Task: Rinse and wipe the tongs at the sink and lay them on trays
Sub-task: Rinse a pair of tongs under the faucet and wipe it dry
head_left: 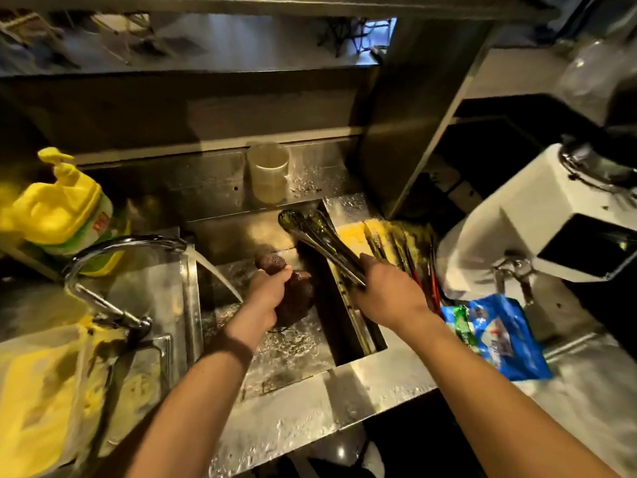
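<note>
Worktop: stainless steel worktop (389, 370), wet, surrounds the sink on the near and right sides.
Sink: steel sink (293, 346) set into the worktop, its floor covered in water.
Machine: white appliance (537, 232) stands on the worktop at the right; its type cannot be told.
Detergent: yellow pump bottle (65, 208) stands at the far left behind the tap.
Tap: chrome faucet (113, 257) arcs from the left, a stream of water (220, 274) running from its spout into the sink.
Packet: blue packet (506, 336) lies on the worktop right of the sink.
Tray: yellow tray (355, 236) at the sink's far right edge, with several blurred utensils lying on it.
Cup: translucent plastic cup (268, 172) stands on the ledge behind the sink.
Tongs: dark metal tongs (320, 239), arms pressed together, raised over the right side of the sink, tips pointing away to the left.
Right hand: right hand (386, 294) closed around the tongs' handle end.
Left hand: left hand (265, 294) clenched on a dark brown cloth (296, 298) over the sink, just right of the water stream.
</note>
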Action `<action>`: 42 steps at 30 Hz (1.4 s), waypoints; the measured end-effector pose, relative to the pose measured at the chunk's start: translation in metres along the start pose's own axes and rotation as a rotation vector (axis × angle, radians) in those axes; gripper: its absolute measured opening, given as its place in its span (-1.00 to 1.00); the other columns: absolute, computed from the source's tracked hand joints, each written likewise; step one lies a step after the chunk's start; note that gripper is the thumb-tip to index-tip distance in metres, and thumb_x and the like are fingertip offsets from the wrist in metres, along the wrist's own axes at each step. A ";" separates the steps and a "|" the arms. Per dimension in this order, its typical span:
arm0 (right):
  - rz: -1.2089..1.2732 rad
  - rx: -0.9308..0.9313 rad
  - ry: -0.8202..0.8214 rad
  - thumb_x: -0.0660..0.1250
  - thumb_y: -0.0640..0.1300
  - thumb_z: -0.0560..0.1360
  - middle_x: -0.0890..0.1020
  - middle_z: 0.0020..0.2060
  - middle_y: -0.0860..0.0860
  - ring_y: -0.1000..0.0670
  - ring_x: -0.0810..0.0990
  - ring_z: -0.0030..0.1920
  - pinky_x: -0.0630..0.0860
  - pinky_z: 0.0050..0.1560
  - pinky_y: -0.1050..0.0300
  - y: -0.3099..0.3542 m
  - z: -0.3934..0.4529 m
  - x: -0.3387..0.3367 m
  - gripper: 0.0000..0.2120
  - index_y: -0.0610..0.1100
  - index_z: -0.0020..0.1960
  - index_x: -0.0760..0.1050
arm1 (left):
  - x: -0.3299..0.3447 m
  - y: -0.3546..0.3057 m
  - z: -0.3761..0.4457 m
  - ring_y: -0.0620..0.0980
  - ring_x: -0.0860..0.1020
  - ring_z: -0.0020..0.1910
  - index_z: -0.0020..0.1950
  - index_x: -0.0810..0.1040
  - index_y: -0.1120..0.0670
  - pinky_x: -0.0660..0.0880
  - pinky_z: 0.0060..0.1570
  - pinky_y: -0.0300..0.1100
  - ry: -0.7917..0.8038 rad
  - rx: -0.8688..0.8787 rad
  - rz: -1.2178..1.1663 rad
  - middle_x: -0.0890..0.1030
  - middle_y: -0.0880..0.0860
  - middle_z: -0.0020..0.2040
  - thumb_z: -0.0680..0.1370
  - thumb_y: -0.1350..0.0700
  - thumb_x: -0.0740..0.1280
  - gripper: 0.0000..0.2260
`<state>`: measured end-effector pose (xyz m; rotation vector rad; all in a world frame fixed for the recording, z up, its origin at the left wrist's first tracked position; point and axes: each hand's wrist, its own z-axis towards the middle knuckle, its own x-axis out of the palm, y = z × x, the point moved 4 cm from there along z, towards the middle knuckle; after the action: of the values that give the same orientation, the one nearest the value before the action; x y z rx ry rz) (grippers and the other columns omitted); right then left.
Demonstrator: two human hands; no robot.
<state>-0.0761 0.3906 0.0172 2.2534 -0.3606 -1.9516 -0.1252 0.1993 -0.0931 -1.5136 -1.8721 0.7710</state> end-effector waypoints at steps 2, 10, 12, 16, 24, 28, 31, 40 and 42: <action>0.056 0.051 -0.047 0.33 0.02 0.48 0.62 0.11 -0.17 -0.23 0.61 0.09 0.55 -0.02 -0.05 -0.014 -0.011 -0.011 -0.51 -0.10 0.36 0.38 | 0.022 -0.005 -0.008 0.02 0.67 -0.33 -0.03 0.59 0.09 0.58 -0.35 -0.17 0.062 0.036 0.018 0.67 0.08 -0.21 0.58 0.13 0.38 -0.96; 0.280 0.289 -0.247 0.31 0.08 0.39 0.69 -0.05 -0.10 -0.18 0.64 -0.01 0.59 -0.05 -0.04 -0.098 -0.080 -0.065 -0.64 -0.03 0.13 0.51 | 0.151 -0.014 -0.073 0.12 0.66 -0.17 -0.08 0.59 0.06 0.64 -0.10 0.05 0.330 0.107 0.143 0.66 0.14 -0.12 0.55 0.10 0.42 -0.94; 0.308 0.330 -0.311 0.24 0.15 0.34 0.69 -0.11 -0.08 -0.18 0.64 -0.06 0.58 -0.10 -0.05 -0.124 -0.104 -0.077 -0.62 -0.02 0.06 0.51 | 0.188 -0.009 -0.093 0.07 0.65 -0.24 -0.10 0.59 0.07 0.60 -0.20 -0.12 0.398 0.122 0.177 0.66 0.11 -0.17 0.55 0.12 0.41 -0.94; 0.428 0.489 -0.411 0.21 0.08 0.25 0.67 -0.15 0.00 -0.13 0.63 -0.09 0.55 -0.12 0.01 -0.184 -0.156 -0.094 -0.57 0.06 0.09 0.50 | 0.259 0.010 -0.138 0.08 0.63 -0.24 -0.06 0.60 0.11 0.59 -0.10 -0.05 0.567 0.118 0.239 0.66 0.16 -0.15 0.57 0.16 0.38 -0.96; 0.680 0.750 -0.559 0.38 -0.03 0.42 0.59 -0.21 0.11 0.04 0.54 -0.24 0.38 -0.30 0.17 -0.311 -0.253 -0.118 -0.75 0.02 0.09 0.48 | 0.390 0.067 -0.227 0.03 0.68 -0.38 -0.12 0.59 0.12 0.64 -0.30 -0.10 0.848 0.088 0.326 0.71 0.08 -0.30 0.59 0.18 0.34 -0.90; 0.919 0.845 -0.607 0.35 0.00 0.50 0.53 -0.32 -0.02 0.00 0.48 -0.41 0.37 -0.43 0.10 -0.363 -0.275 -0.135 -0.78 -0.10 0.06 0.47 | 0.442 0.090 -0.259 0.16 0.70 -0.14 0.03 0.61 0.13 0.64 -0.02 0.13 0.898 0.027 0.343 0.71 0.17 -0.11 0.58 0.15 0.37 -0.92; 0.975 0.903 -0.623 0.31 -0.03 0.50 0.48 -0.33 -0.04 0.01 0.42 -0.43 0.33 -0.44 0.10 -0.405 -0.285 -0.157 -0.83 -0.12 0.00 0.47 | 0.481 0.107 -0.273 0.22 0.68 -0.02 0.14 0.60 0.16 0.61 0.06 0.21 0.872 -0.011 0.346 0.69 0.24 0.04 0.55 0.14 0.42 -0.81; 0.684 1.032 -0.537 0.27 -0.09 0.41 0.43 -0.50 -0.06 -0.07 0.39 -0.54 0.26 -0.48 0.20 -0.532 -0.281 -0.232 -0.83 -0.17 -0.26 0.38 | 0.572 0.136 -0.296 0.21 0.72 -0.10 0.11 0.63 0.05 0.64 -0.09 0.20 0.926 0.010 0.392 0.75 0.15 -0.08 0.45 0.03 0.48 -0.74; 0.462 1.054 -0.457 0.27 -0.05 0.45 0.55 -0.43 -0.08 -0.08 0.54 -0.50 0.35 -0.53 0.24 -0.551 -0.277 -0.247 -0.79 -0.18 -0.25 0.44 | 0.585 0.139 -0.299 0.19 0.73 -0.13 0.07 0.63 0.09 0.65 -0.12 0.13 0.952 0.007 0.392 0.75 0.15 -0.12 0.50 0.07 0.44 -0.81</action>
<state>0.2148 0.9723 0.1518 1.7316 -2.1495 -2.2187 0.0920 0.8179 0.0505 -1.8143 -0.8802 0.1245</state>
